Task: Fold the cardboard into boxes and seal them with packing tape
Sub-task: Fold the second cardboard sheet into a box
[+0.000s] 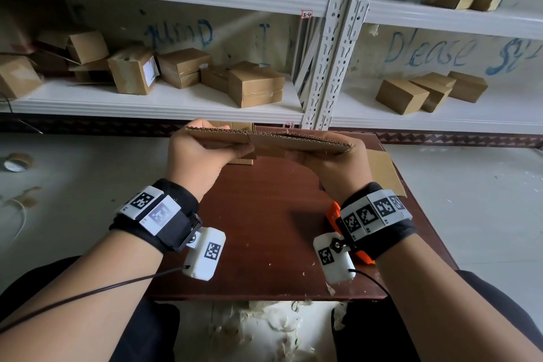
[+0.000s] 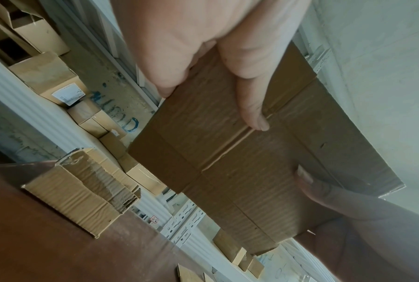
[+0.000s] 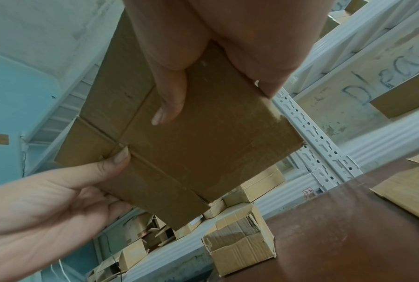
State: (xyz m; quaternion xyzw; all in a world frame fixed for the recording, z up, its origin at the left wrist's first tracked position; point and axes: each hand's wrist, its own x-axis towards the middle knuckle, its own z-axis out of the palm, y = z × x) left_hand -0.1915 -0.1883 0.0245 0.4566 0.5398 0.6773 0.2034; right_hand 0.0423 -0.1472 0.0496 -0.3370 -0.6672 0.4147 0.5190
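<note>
A flattened brown cardboard box blank [image 1: 273, 139] hangs level above the far part of the small brown table [image 1: 264, 244], edge-on to the head view. My left hand [image 1: 199, 153] grips its left end, thumb under and fingers over. My right hand [image 1: 340, 161] grips the right end the same way. From below, the blank's creased underside [image 2: 251, 152] [image 3: 191, 143] fills both wrist views, with my left thumb [image 2: 251, 106] and right thumb [image 3: 169, 103] pressed on it. A roll of packing tape [image 1: 16, 161] lies on the floor far left.
An open-topped small cardboard box [image 3: 239, 244] [image 2: 82, 190] stands on the table's far edge under the blank. Flat cardboard [image 1: 385, 170] lies at the table's right. An orange tool [image 1: 335, 214] lies below my right wrist. White shelves [image 1: 164, 103] behind hold several boxes.
</note>
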